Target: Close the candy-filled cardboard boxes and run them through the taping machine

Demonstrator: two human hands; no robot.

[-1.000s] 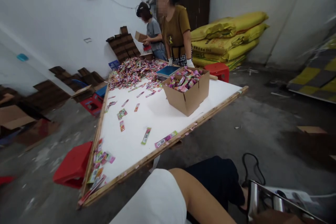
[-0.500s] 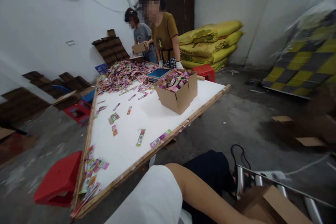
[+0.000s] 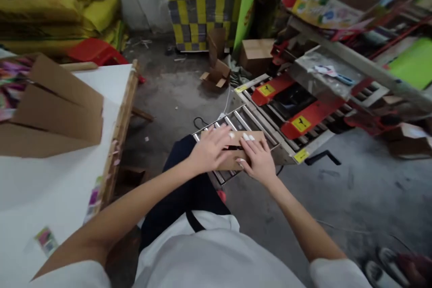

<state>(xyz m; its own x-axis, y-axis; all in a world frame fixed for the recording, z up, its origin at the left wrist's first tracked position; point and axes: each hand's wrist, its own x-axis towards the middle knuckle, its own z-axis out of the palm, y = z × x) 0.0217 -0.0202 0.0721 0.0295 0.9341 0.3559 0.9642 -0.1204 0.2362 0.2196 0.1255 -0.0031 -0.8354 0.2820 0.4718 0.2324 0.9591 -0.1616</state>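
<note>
A small cardboard box (image 3: 230, 163) sits on a short roller conveyor (image 3: 243, 119) in front of me. Its top flaps lie nearly closed, with a narrow dark gap between them. My left hand (image 3: 209, 149) rests on the left part of the flaps, fingers stretched out. On the right part lies my right hand (image 3: 259, 158), palm down, its fingers spread over the flaps and white coverings on some fingertips. Just beyond the box stands a carton sealing machine (image 3: 299, 122) with red guides and yellow labels.
To my left is a white table (image 3: 30, 189) with a wooden edge, bearing an open carton (image 3: 64, 112) of small colourful packets. A red stool (image 3: 96, 51), yellow sacks (image 3: 40, 4) and an open empty box (image 3: 216, 76) stand farther back. A crank handle (image 3: 324, 156) juts from the machine.
My view has swung right and down from the packet-covered table and two co-workers to the conveyor. Both my hands now show on the cardboard box.
</note>
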